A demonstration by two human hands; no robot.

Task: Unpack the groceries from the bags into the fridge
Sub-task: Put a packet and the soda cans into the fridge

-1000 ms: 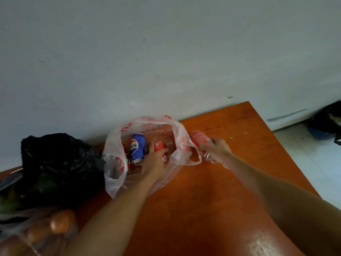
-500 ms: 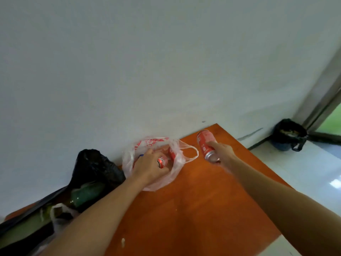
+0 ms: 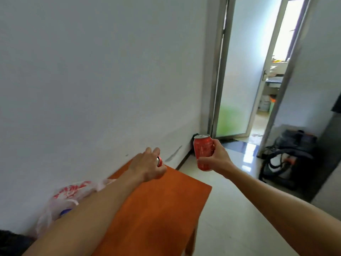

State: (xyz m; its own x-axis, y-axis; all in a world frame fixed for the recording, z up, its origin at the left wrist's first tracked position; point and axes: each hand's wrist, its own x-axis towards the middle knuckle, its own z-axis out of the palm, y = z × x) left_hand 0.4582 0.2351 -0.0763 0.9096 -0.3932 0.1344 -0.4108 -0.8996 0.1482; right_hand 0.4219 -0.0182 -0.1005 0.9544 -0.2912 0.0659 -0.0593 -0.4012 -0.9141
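Head camera shows the right grip (image 3: 216, 159) wrapped round an upright red can (image 3: 203, 151), while the left grip (image 3: 147, 168) curls over a second can (image 3: 159, 161), mostly hidden under its palm above the bench (image 3: 166, 209), so a loose hold might drop it.

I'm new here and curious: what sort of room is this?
Probably a plain room in a home: an orange table with a plastic grocery bag against a white wall, a glossy floor, and a glazed door open onto another room.
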